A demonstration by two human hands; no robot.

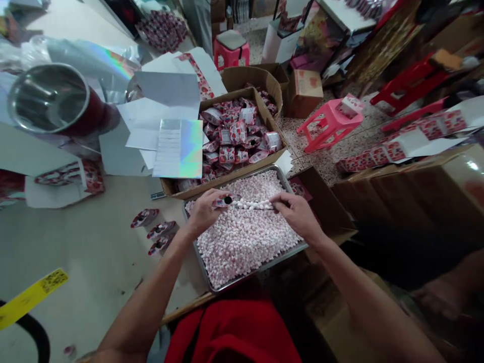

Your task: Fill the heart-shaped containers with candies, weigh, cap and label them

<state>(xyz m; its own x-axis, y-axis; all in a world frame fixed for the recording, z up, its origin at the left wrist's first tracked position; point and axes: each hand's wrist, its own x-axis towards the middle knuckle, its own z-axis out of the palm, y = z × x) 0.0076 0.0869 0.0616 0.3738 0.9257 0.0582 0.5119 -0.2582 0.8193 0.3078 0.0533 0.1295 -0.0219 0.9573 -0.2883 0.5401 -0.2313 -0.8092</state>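
Observation:
My left hand (202, 214) is closed around a small red-and-white printed packet (227, 200) with a dark round hole in it. Between thumb and fingers, my right hand (298, 214) pinches one end of a narrow scoop (254, 205) carrying a row of white pellets. The scoop's other end is beside the packet; I cannot tell whether it is inside. Both hands are over a metal tray (214, 289) heaped with pale pinkish-white pellets (242, 247). Three similar packets (162, 230) stand on the table left of my left forearm.
Beyond the tray is a cardboard box (270, 156) full of printed packets. White sheets and a shiny card (179, 148) overlap its left side. A metal pot (49, 101) stands at far left. Pink stools (330, 121) and stacked cartons (423, 191) are to the right, with another person's hand (440, 297).

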